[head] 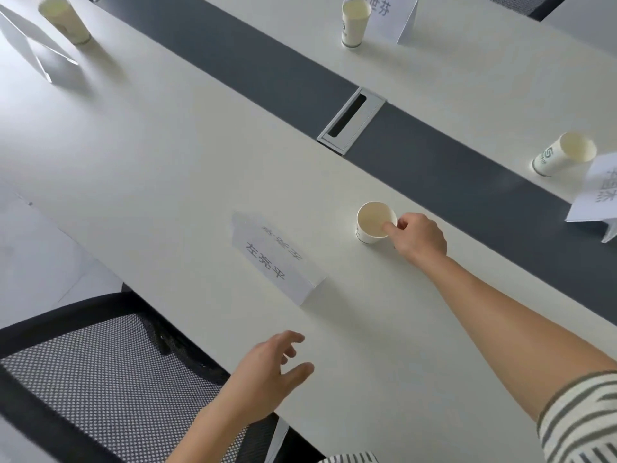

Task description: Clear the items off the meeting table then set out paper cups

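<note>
Standing upright, empty white paper cup [374, 223], rim pinched by right hand [421, 236].

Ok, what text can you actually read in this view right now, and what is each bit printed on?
"左亮平": near name card, on the face toward the camera; its other face is blurred.
"世芬": far name card; the first character is cut off by the frame edge.
"S"-like logo: far-right paper cup; the smaller print under it is unreadable.
Right-edge name card: characters seen upside down and blurred, unreadable.
Cup at the right hand: print too small to read.
</note>
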